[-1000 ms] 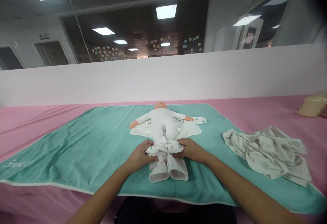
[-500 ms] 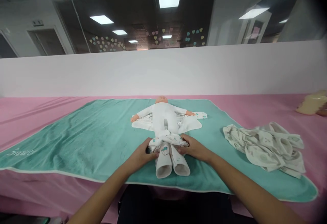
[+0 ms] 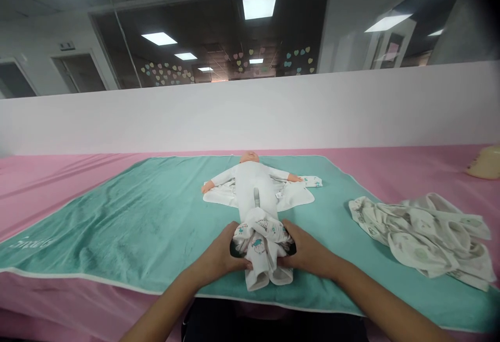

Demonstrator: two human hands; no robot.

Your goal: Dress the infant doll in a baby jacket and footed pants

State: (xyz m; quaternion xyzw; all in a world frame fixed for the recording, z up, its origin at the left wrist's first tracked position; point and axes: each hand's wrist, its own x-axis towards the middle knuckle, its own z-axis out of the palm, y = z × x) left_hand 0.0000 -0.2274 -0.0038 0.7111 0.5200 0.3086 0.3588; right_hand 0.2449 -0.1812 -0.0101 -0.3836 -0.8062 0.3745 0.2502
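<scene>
A baby doll (image 3: 253,186) in a white bodysuit lies on its back on a teal towel (image 3: 136,222), head away from me, arms spread over an open white garment (image 3: 297,196). Printed white trousers (image 3: 261,243) are bunched around the doll's legs near the towel's front edge. My left hand (image 3: 222,256) grips the bunched fabric on the left side, fingers curled into it. My right hand (image 3: 308,251) grips the same fabric on the right side. The two trouser legs hang toward me between my hands.
A crumpled printed white cloth (image 3: 425,235) lies at the right end of the towel. The towel covers a pink sheet (image 3: 410,170). A pale yellow object (image 3: 486,162) sits at the far right edge. A white partition wall (image 3: 250,113) runs behind the table.
Both hands drew the bunched trousers toward me, down the doll's legs. The fabric is gathered tighter and the trouser legs look shorter. The camera shifted slightly.
</scene>
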